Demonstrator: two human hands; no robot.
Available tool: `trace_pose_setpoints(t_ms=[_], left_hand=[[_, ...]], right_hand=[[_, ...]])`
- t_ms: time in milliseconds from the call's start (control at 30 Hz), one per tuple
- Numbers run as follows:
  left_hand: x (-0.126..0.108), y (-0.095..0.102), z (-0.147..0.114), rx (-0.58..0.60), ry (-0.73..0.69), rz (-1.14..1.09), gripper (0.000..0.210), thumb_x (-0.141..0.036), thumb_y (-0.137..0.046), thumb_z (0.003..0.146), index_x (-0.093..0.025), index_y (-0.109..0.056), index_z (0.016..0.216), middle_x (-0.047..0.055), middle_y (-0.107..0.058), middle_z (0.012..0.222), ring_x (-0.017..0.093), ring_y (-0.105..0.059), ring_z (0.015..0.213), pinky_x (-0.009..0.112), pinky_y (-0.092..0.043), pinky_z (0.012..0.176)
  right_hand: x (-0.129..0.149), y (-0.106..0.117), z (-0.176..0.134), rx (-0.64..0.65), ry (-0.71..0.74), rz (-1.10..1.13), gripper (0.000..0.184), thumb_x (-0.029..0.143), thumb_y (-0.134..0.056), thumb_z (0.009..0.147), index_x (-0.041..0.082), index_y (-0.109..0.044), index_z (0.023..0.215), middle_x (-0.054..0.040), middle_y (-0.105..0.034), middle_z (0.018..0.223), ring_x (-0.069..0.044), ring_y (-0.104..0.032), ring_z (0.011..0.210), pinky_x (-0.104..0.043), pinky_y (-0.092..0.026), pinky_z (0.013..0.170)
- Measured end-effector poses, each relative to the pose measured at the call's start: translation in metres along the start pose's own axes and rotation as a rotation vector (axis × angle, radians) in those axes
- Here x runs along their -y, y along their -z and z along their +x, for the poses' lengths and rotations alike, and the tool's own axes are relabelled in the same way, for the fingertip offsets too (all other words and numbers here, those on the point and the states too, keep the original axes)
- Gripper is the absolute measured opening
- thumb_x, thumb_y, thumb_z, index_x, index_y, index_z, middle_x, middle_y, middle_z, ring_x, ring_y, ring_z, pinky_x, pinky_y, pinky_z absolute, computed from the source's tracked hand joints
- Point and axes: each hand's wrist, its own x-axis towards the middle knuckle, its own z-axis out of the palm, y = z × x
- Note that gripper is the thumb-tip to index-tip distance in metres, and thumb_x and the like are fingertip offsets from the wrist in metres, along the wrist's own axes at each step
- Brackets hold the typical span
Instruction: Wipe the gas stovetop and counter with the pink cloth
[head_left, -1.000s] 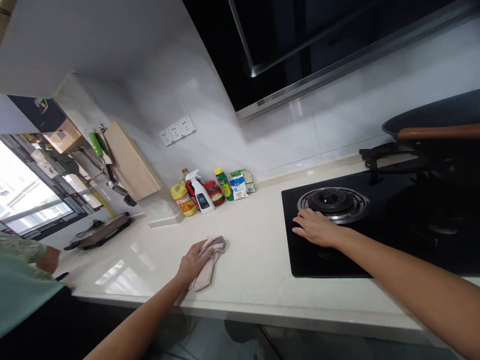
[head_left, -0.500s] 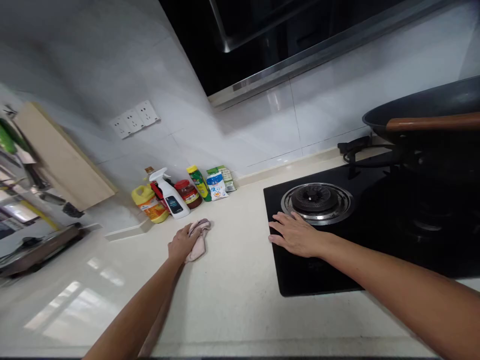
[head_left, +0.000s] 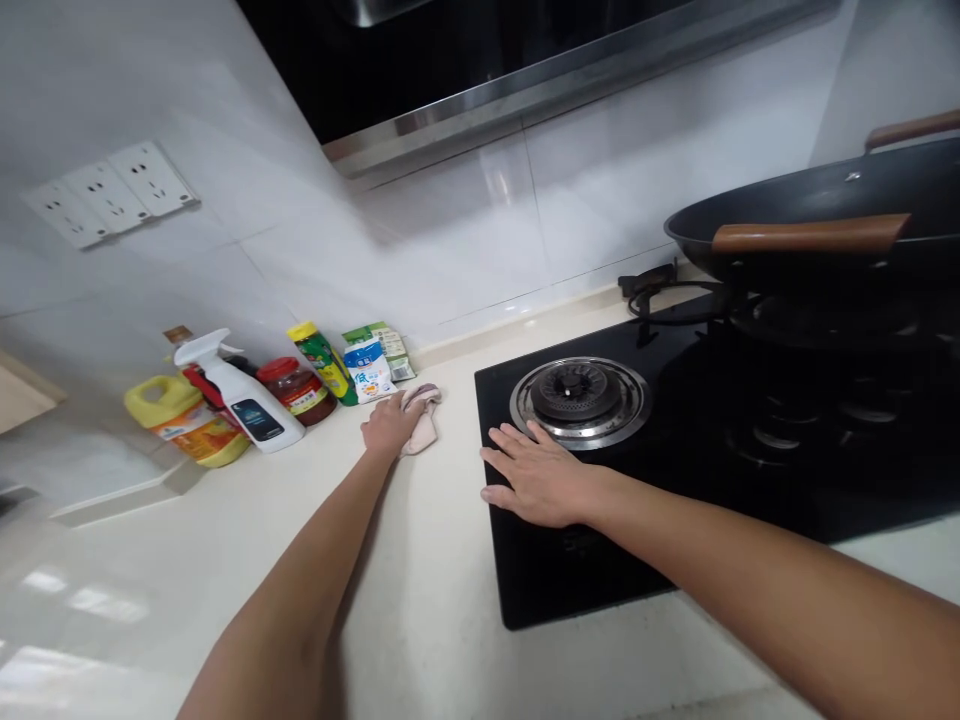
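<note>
My left hand (head_left: 391,425) presses a pale pink cloth (head_left: 423,430) onto the white countertop (head_left: 420,560), with its fingers closed over the cloth's near side. Just behind the cloth stand a blue-and-white packet (head_left: 369,370) and a green packet (head_left: 390,350). My right hand (head_left: 536,474) lies flat on the black glass gas hob (head_left: 592,560), fingers spread and nothing held. Its fingertips are near the hob's left edge, in front of the round burner (head_left: 577,395).
Left of the packets are a green bottle with a yellow cap (head_left: 322,360), a red-lidded jar (head_left: 298,390), a white spray bottle (head_left: 247,395) and a yellow jug (head_left: 184,420). A wok (head_left: 787,200) sits at the hob's back right. A range hood (head_left: 480,100) overhangs the hob.
My left hand has slid the cloth across the counter, farther back and closer to the packets. My right hand still rests on the hob. The view has turned to the right.
</note>
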Motion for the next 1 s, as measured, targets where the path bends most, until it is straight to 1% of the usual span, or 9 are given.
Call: trace_pose_setpoints(t_ms=[100, 200, 333, 433, 533, 600, 767, 867, 1000], left_hand=[[-0.029, -0.007, -0.003, -0.006, -0.054, -0.015, 0.067, -0.069, -0.041, 0.090, -0.030, -0.048, 0.144, 0.014, -0.056, 0.141, 0.038, -0.051, 0.131, 0.056, -0.037, 0.106], [-0.048, -0.008, -0.015, -0.008, -0.103, -0.031, 0.064, -0.068, -0.042, 0.091, -0.031, -0.048, 0.143, 0.014, -0.056, 0.139, 0.036, -0.052, 0.130, 0.054, -0.037, 0.107], [-0.059, -0.002, -0.042, -0.002, -0.155, -0.056, 0.059, -0.064, -0.044, 0.093, -0.032, -0.051, 0.141, 0.013, -0.058, 0.137, 0.033, -0.053, 0.129, 0.052, -0.037, 0.107], [-0.060, 0.006, -0.068, 0.002, -0.201, -0.079, 0.053, -0.060, -0.047, 0.094, -0.033, -0.053, 0.138, 0.010, -0.058, 0.138, 0.030, -0.053, 0.129, 0.048, -0.038, 0.108], [-0.056, 0.015, -0.095, 0.000, -0.247, -0.099, 0.047, -0.055, -0.049, 0.095, -0.034, -0.054, 0.137, 0.006, -0.059, 0.139, 0.026, -0.052, 0.131, 0.045, -0.038, 0.109], [-0.051, 0.021, -0.113, 0.001, -0.269, -0.107, 0.045, -0.053, -0.050, 0.096, -0.034, -0.055, 0.136, 0.005, -0.058, 0.140, 0.025, -0.052, 0.131, 0.043, -0.039, 0.109], [-0.035, 0.036, -0.161, 0.010, -0.309, -0.108, 0.042, -0.048, -0.054, 0.095, -0.032, -0.057, 0.134, 0.003, -0.059, 0.141, 0.022, -0.053, 0.132, 0.040, -0.040, 0.109], [-0.017, 0.045, -0.192, 0.009, -0.354, -0.127, 0.043, -0.045, -0.057, 0.094, -0.030, -0.059, 0.134, 0.004, -0.059, 0.141, 0.023, -0.052, 0.132, 0.041, -0.040, 0.111], [0.018, 0.059, -0.233, 0.016, -0.462, -0.169, 0.043, -0.045, -0.056, 0.093, -0.031, -0.059, 0.134, 0.004, -0.058, 0.142, 0.024, -0.049, 0.136, 0.044, -0.040, 0.113]], right_hand=[[0.000, 0.002, 0.000, 0.005, 0.006, 0.007, 0.080, 0.065, -0.023, 0.097, 0.013, -0.029, 0.158, -0.0156, -0.010, 0.167, -0.030, -0.001, 0.155, -0.053, 0.005, 0.122], [0.000, 0.003, 0.000, 0.004, 0.004, 0.011, 0.080, 0.065, -0.025, 0.097, 0.014, -0.031, 0.157, -0.0149, -0.012, 0.167, -0.030, -0.002, 0.155, -0.053, 0.004, 0.122], [-0.001, 0.000, 0.001, -0.021, 0.003, 0.003, 0.077, 0.063, -0.028, 0.097, 0.014, -0.034, 0.155, -0.0158, -0.016, 0.166, -0.031, -0.005, 0.154, -0.052, 0.001, 0.123], [-0.002, -0.003, 0.002, -0.098, 0.027, -0.009, 0.068, 0.058, -0.031, 0.099, 0.015, -0.041, 0.150, -0.0161, -0.030, 0.161, -0.032, -0.016, 0.152, -0.053, -0.006, 0.122], [-0.002, -0.004, 0.002, -0.226, 0.051, -0.038, 0.056, 0.052, -0.034, 0.099, 0.015, -0.053, 0.136, -0.0174, -0.050, 0.141, -0.032, -0.039, 0.137, -0.049, -0.024, 0.116], [-0.002, -0.005, 0.001, -0.288, 0.045, -0.045, 0.052, 0.052, -0.035, 0.100, 0.015, -0.056, 0.130, -0.0169, -0.054, 0.128, -0.030, -0.046, 0.126, -0.046, -0.032, 0.110], [-0.004, -0.009, 0.003, -0.410, 0.021, -0.036, 0.051, 0.053, -0.034, 0.101, 0.014, -0.056, 0.126, -0.0158, -0.053, 0.121, -0.030, -0.047, 0.117, -0.045, -0.036, 0.106], [-0.009, -0.012, 0.005, -0.484, 0.032, -0.009, 0.049, 0.052, -0.035, 0.101, 0.015, -0.057, 0.123, -0.0149, -0.053, 0.120, -0.029, -0.046, 0.115, -0.044, -0.036, 0.105], [-0.013, -0.014, 0.006, -0.446, 0.025, -0.018, 0.052, 0.052, -0.033, 0.100, 0.016, -0.056, 0.129, -0.0155, -0.052, 0.127, -0.029, -0.045, 0.119, -0.044, -0.035, 0.106]])
